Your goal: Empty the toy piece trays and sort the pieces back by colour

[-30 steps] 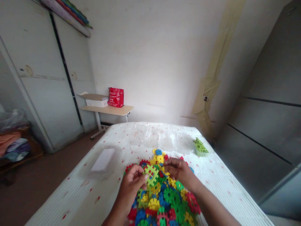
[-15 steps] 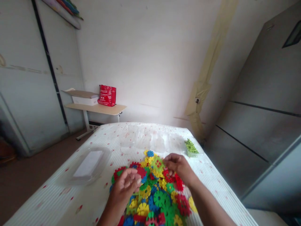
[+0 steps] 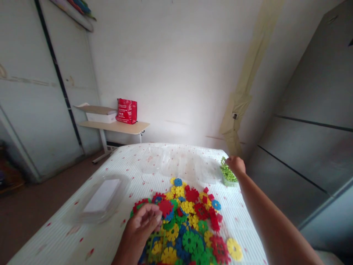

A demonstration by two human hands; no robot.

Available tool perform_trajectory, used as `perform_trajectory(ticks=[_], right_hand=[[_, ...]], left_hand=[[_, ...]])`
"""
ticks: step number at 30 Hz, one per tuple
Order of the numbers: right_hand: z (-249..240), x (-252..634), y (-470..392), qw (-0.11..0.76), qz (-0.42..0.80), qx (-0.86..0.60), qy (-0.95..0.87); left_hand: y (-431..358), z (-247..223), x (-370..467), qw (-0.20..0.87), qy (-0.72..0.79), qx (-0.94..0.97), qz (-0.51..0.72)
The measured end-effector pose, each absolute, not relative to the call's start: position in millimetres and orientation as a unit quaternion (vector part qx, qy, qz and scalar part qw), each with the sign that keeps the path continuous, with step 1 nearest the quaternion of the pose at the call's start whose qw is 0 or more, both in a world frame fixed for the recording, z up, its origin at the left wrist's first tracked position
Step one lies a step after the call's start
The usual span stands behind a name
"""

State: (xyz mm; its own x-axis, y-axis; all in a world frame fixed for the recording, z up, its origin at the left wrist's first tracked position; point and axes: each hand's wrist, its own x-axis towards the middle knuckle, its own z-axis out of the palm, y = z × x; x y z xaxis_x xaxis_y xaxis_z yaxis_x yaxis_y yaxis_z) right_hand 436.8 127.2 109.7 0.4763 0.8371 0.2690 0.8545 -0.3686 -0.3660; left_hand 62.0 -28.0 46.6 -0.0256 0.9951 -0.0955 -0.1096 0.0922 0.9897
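Observation:
A pile of plastic interlocking toy pieces, in red, yellow, blue and green, covers the near middle of the table. At its left side, my left hand hovers with loosely curled fingers and nothing visible in them, close to a red piece. My right arm stretches to the far right, where my right hand pinches a light green interlocking piece above a clear container of light green pieces. The hand partly covers that container.
Several clear compartments stand in a row along the back. On the left lies a clear plastic lid with a white paper. Beyond the table, a small desk bears a red bag and a white box.
My right hand has carried the light green piece from the pile to the container at the far right. My left hand has stayed almost where it was, beside the pile.

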Motion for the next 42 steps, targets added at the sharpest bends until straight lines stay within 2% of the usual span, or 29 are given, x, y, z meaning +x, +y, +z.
perform_trajectory(ticks=[9, 17, 26, 35, 39, 42], right_hand=[[91, 437, 143, 0.132, -0.02, -0.86, -0.493], [90, 434, 141, 0.118, -0.061, -0.85, -0.511], [86, 431, 146, 0.094, -0.06, -0.864, -0.491], [118, 383, 110, 0.135, -0.084, -0.777, -0.609], [108, 319, 67, 0.232, 0.031, -0.59, -0.773], [99, 274, 28, 0.221, 0.105, -0.5, -0.831]], left_hand=[[-25, 39, 57, 0.55, 0.499, 0.447, 0.499], [-19, 39, 38, 0.499, 0.514, 0.388, 0.58], [-16, 38, 27, 0.467, 0.52, 0.389, 0.601], [-9, 27, 17, 0.259, 0.626, 0.603, 0.423], [-13, 20, 25, 0.181, 0.643, 0.677, 0.309], [-17, 21, 37, 0.127, 0.659, 0.703, 0.237]])
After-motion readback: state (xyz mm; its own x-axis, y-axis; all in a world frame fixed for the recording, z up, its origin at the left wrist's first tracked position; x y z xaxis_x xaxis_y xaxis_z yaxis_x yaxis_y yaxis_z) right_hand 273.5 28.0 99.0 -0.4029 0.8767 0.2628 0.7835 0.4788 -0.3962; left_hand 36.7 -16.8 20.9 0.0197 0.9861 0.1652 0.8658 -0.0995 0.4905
